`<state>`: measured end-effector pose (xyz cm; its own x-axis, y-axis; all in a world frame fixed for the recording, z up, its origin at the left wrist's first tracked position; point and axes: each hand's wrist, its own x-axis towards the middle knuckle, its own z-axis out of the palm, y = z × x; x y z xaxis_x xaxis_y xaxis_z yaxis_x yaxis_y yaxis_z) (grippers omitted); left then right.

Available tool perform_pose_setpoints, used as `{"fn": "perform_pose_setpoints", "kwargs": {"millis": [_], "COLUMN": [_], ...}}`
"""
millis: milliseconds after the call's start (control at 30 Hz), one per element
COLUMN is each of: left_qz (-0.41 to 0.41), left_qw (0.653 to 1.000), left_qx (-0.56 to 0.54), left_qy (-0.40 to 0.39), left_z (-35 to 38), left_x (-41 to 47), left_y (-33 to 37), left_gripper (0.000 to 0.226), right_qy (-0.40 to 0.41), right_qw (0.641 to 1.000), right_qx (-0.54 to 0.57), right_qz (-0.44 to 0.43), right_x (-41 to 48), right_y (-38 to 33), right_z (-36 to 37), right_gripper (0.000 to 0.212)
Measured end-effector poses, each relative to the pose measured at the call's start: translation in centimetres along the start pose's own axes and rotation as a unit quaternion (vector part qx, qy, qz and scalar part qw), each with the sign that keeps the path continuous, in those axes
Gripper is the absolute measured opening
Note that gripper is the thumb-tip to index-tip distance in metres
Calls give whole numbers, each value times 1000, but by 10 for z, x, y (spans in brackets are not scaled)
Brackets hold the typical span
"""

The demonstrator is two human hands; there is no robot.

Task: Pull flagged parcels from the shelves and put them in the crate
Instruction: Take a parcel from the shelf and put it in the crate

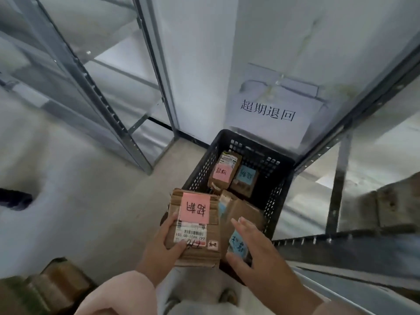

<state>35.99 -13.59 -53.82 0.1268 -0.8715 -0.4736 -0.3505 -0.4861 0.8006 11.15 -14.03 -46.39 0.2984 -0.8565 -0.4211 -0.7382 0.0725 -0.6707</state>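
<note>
Directly ahead of and below both hands, black crate [200, 169] on the floor [95, 201]; pink-flagged parcel [193, 226], long axis pointing crateward, gripped at its near end by left hand [163, 244]; right hand [256, 248] spread open over blue-flagged parcel [244, 212].

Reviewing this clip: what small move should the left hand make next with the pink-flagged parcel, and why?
Probably ease the pink-flagged parcel forward and down into the crate. The left hand grips it over the near rim, not yet inside; other flagged parcels already lie in the crate, and the open right hand hovers beside one.
</note>
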Motion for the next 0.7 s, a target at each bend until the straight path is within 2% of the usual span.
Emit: {"fn": "perform_pose_setpoints", "kwargs": {"millis": [167,267,400,567,700], "left_qz": [23,38,29,-14,-6], "left_qw": [998,990,977,957,948], "left_qx": [22,42,89,192,259], "left_qy": [-62,-131,-190,-216,-184], "left_z": [10,20,33,40,41], "left_x": [84,129,172,193,195], "left_y": [-17,-28,-50,-76,-79], "left_gripper": [71,72,75,80,82], "right_qy": [7,31,58,77,82], "right_qw": [998,995,989,984,984], "right_qx": [-9,-1,27,43,19], "right_qz": [63,90,134,155,156], "right_x": [46,69,91,101,100], "right_y": [24,37,50,60,49], "right_z": [18,31,50,68,76], "right_gripper": [66,63,65,64,63]}}
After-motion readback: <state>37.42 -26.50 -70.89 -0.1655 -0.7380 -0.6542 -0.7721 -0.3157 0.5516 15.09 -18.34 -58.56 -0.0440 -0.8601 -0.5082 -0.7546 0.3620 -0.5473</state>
